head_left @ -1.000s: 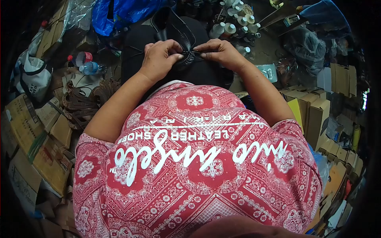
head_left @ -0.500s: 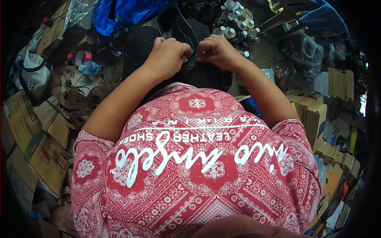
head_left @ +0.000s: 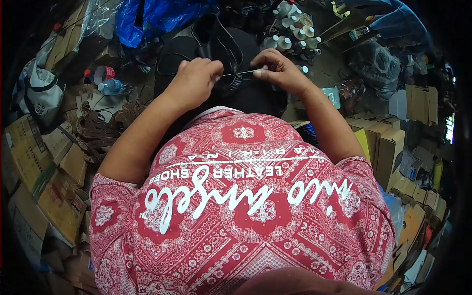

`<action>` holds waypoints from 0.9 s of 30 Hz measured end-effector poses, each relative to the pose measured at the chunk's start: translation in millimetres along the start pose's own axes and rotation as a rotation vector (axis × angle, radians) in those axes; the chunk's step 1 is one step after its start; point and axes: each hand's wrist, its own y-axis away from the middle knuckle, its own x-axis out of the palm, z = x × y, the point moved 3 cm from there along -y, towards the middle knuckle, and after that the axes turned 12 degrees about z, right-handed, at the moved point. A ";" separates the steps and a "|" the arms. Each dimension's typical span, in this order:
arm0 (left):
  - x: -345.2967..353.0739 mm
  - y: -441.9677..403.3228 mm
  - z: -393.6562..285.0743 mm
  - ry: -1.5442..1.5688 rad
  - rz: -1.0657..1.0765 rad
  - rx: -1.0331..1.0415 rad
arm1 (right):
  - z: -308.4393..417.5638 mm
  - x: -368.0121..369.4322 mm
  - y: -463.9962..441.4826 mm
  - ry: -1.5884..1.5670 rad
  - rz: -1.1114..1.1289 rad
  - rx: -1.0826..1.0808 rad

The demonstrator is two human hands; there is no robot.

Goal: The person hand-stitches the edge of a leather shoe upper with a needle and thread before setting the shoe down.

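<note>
The left hand (head_left: 196,81) and right hand (head_left: 282,73) are raised over the dark-covered lap (head_left: 265,96), each with its fingers pinched on a thin thread (head_left: 248,72). The thread runs taut from the right hand's fingertips to the gathered front of a black shoe (head_left: 227,51), and a shorter length reaches the left hand's fingertips. The shoe rests on the lap between the hands, its open end pointing away from the red patterned shirt (head_left: 246,187). Past the left arm, brown strips (head_left: 98,129) lie in a heap near a clear blue bottle (head_left: 110,87) and a white bag (head_left: 42,91). White-capped bottles (head_left: 295,29) stand beyond the right hand, and cardboard boxes (head_left: 386,145) are stacked beside the right arm.
</note>
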 end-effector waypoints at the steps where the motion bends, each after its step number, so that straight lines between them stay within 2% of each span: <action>1: 1.9 -2.6 0.7 0.160 0.047 -0.044 | 1.7 1.2 2.1 0.110 -0.028 0.013; 3: 4.2 -8.0 -5.5 0.226 0.064 -0.058 | 0.3 1.2 7.2 0.221 -0.062 0.027; 5: 7.2 -13.9 -8.0 0.291 0.080 -0.069 | -11.8 0.1 15.9 0.066 0.019 0.123; 9: 7.9 -21.2 -9.8 0.085 0.104 -0.004 | 13.1 -10.0 35.4 -0.142 0.065 0.266; 11: 10.2 -22.7 -13.1 0.010 0.154 0.049 | 24.1 -29.7 26.9 0.030 -0.091 0.008; 12: 11.7 -23.6 -12.7 -0.007 0.136 0.064 | 33.5 -37.1 19.1 0.153 -0.105 0.095; 15: 17.3 -23.2 -11.8 -0.036 0.081 0.090 | -21.5 -52.8 -8.1 0.514 -0.092 0.203; 16: 16.8 -21.9 -10.5 -0.040 0.052 0.097 | -24.9 -55.3 -7.8 0.521 -0.092 0.194; 18: 15.2 -20.5 -9.2 -0.020 0.075 0.065 | -21.4 -59.0 -1.5 0.721 -0.361 0.122; 19: 16.0 -19.0 -10.1 0.010 0.111 0.037 | -1.6 -55.8 -2.3 0.723 -0.344 0.119; 21: 16.3 -18.4 -9.3 -0.008 0.124 0.008 | 56.9 -31.9 -2.7 0.851 -0.053 -0.022; 22: 14.7 -20.4 -8.6 -0.046 0.122 -0.005 | 65.8 -16.5 -1.7 1.082 -0.004 -0.111; 23: 14.9 -21.1 -9.0 -0.051 0.121 0.000 | 69.0 -7.6 -3.9 1.086 -0.011 -0.110; 25: 15.3 -19.1 -8.0 -0.059 0.064 0.040 | 64.5 13.0 -13.5 1.273 0.230 -0.013; 27: 17.1 -17.7 -4.5 -0.072 0.051 0.046 | 61.1 21.6 -19.1 1.292 0.266 -0.015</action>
